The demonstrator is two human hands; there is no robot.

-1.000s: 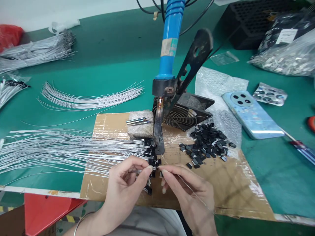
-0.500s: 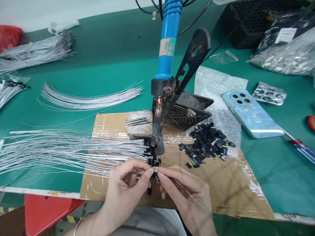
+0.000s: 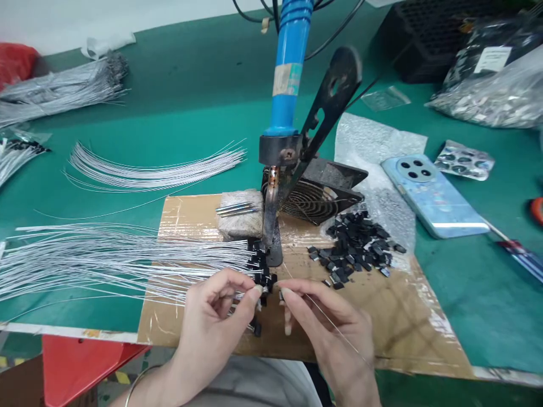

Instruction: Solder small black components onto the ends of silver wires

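My left hand (image 3: 223, 319) pinches the end of a white wire between thumb and forefinger, just in front of the row of black connectors (image 3: 259, 263). My right hand (image 3: 328, 325), a small gap to the right, is closed on a thin strand of solder wire (image 3: 339, 330) that slants down across the fingers. A small black connector (image 3: 281, 295) shows at its fingertips. Above both hands, a blue soldering iron (image 3: 285, 107) is held in a black bracket (image 3: 331, 102), its tip pointing down. Many white wires (image 3: 127, 260) run left from the connector row.
Loose black connectors (image 3: 360, 243) lie in a heap on the cardboard (image 3: 394, 322). Behind the iron stand a small fan (image 3: 314, 198) and a wrapped block (image 3: 240, 223) bearing metal tips. A blue phone (image 3: 436, 198) lies right; another white wire bundle (image 3: 156, 172) lies left.
My hands have drawn apart: the right moved slightly right with the solder wire and the small connector. The left stayed nearly in place, still pinching.
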